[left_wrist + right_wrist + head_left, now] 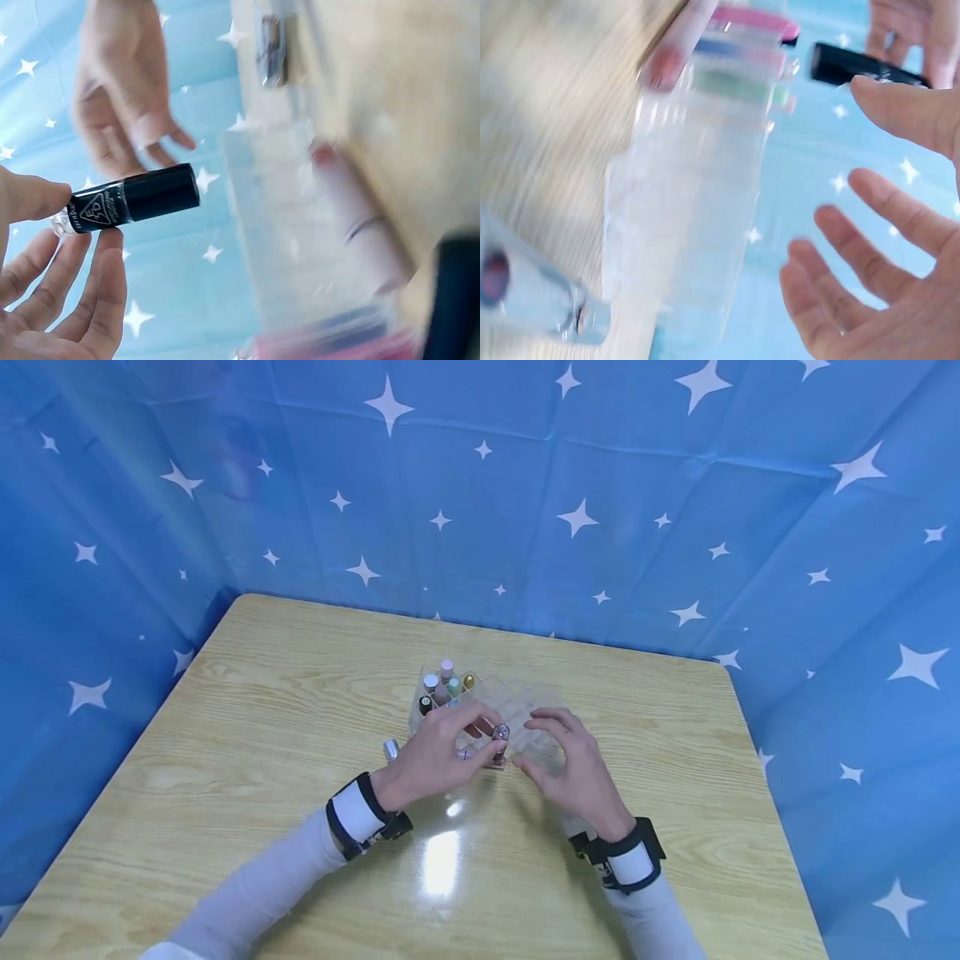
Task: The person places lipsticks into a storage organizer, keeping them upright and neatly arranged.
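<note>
A blue star-print curtain [487, 552] hangs at 12 o'clock behind a glossy, pale wood-grain bench [225, 777]. On the bench sits a clear plastic organizer [521, 702] divided into cells, with small capped cylinders [441, 694] in lilac, mint, gold and black toward its 10 o'clock corner. In the head view the left hand [438, 750] covers part of its near side. The right hand [577, 768], fingers loosely spread and slightly bent, is at 3 o'clock, just beside the held tube. In the left wrist view, a pale pink cylinder with a red end [364, 221] lies alongside the organizer. The right wrist view shows a clear tube with dark red contents [551, 300] at 8 o'clock.

The slim, round black tube with white triangular print [127, 202] is raised in the left hand. In the left wrist view its long axis runs nearly level, black cap toward 3 o'clock, clear end toward 9. The grip's thumb and fingertips pinch that clear end; the cap projects beyond them, toward the organizer's side.
</note>
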`<state>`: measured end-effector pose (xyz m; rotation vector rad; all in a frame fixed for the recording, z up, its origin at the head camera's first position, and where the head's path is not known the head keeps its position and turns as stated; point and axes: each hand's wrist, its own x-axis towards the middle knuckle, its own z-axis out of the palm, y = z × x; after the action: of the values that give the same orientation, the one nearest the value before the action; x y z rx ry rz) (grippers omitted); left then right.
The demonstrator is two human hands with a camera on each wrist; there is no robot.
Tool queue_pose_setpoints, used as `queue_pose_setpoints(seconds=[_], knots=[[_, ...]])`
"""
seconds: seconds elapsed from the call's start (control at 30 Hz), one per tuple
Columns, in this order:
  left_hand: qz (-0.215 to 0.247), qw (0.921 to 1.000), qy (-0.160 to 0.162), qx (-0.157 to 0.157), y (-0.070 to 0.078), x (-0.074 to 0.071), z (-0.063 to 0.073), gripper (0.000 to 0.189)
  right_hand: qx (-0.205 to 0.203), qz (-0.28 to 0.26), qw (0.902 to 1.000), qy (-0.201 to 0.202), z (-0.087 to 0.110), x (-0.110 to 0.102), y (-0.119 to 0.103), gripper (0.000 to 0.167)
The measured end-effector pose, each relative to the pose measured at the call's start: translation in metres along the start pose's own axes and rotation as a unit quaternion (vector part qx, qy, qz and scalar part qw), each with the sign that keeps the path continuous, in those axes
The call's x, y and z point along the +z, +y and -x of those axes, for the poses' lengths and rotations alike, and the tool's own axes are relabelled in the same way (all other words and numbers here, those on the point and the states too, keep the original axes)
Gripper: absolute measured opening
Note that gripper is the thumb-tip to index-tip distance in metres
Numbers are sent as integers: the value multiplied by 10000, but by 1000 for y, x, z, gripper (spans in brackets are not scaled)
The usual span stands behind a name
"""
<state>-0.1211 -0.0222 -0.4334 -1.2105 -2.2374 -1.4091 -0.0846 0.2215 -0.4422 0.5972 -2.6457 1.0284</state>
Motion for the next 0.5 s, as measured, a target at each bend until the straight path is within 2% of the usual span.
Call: queue_pose_setpoints(seconds=[0.1,0.23,0.37,0.5], knots=[[-156,9998,84,134,-1,-11,-13,15,178,443,9988,134,-3,-3,9,54],[-242,9990,228,305,-6,-22,-26,13,610,846,9945,134,-6,-2,21,62],[-350,9985,297,300,-14,-29,-33,12,978,882,9913,63,-7,1,32,65],[-394,9988,270,93,-22,-36,-34,12,1062,697,9918,115,-8,3,37,64]])
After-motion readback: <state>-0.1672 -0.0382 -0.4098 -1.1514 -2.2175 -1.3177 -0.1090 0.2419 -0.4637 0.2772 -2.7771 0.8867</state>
